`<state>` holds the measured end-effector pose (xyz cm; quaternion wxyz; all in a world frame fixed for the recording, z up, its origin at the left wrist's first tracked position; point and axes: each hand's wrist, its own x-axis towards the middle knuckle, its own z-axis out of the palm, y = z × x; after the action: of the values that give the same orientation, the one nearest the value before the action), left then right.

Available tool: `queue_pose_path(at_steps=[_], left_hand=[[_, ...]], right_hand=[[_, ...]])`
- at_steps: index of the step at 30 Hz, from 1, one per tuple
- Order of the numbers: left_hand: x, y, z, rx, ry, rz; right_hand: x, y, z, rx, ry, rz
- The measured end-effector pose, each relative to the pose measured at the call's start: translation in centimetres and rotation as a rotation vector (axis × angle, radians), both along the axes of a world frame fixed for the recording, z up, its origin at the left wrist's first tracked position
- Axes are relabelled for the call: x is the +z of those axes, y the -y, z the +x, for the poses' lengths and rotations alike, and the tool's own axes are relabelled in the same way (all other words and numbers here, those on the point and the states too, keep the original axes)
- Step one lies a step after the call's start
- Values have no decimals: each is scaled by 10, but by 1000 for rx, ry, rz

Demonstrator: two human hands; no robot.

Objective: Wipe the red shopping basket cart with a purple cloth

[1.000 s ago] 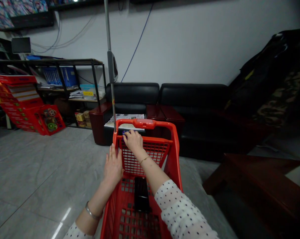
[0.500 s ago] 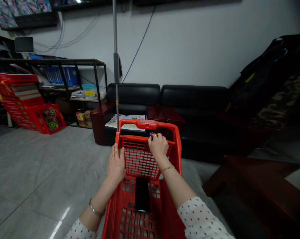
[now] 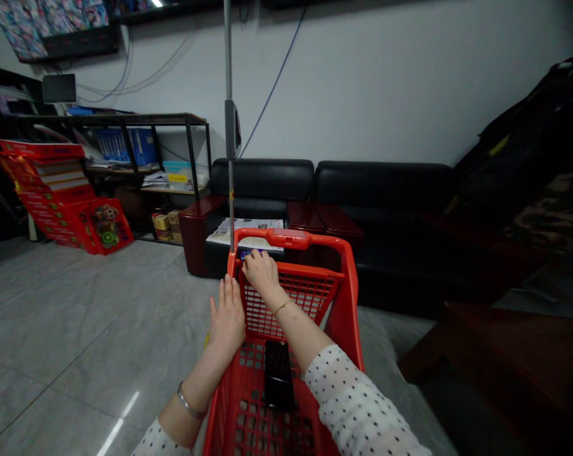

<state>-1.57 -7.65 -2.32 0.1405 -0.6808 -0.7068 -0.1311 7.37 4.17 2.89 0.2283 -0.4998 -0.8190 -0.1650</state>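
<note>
A red plastic shopping basket (image 3: 343,297) stands in front of me on the floor, with a black flat object (image 3: 277,373) lying on its bottom. My left hand (image 3: 226,316) rests flat on the basket's left rim, fingers stretched out. Closed on a small blue thing (image 3: 245,254), my right hand (image 3: 261,271) presses it against the far top edge of the basket, near the left corner. A grey metal pole (image 3: 229,126) rises from that corner.
A black sofa (image 3: 371,202) with dark red wooden armrests stands behind the basket, papers (image 3: 248,225) on its left seat. A metal shelf (image 3: 125,152) and red cardboard display (image 3: 62,196) are at the left. A dark wooden table (image 3: 504,361) is at the right.
My right hand slid with the blue thing from the far edge's right side back to its left corner. The left hand stayed on the left rim.
</note>
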Motion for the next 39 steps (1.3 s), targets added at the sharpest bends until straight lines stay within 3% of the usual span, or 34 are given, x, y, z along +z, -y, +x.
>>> queue_pose_path(at_steps=[3, 8, 10, 13, 18, 21, 25, 33, 36, 39], left_hand=[[4, 3, 1, 17, -54, -32], [1, 4, 0, -19, 39, -27], [-2, 3, -1, -51, 73, 6], [-7, 0, -2, -103, 99, 57], [-9, -3, -4, -116, 111, 104], [-4, -2, -3, -49, 59, 56], [6, 3, 1, 44, -51, -42], [11, 5, -2, 9, -53, -26], [8, 3, -4, -50, -6, 1], [6, 1, -5, -72, 19, 18]], right_hand=[[-4, 4, 39, -77, -36, 13], [-10, 11, 93, -223, -123, 44], [-9, 11, 93, -276, -141, 37], [-6, 9, 66, -280, -130, 24], [1, 1, -2, -93, -72, -17], [2, -1, -14, 9, -23, -25], [-5, 2, 16, 49, -18, 15], [-14, 8, 125, -209, -88, 57], [-15, 7, 125, -316, -129, 70], [-15, 5, 84, -297, -124, 72]])
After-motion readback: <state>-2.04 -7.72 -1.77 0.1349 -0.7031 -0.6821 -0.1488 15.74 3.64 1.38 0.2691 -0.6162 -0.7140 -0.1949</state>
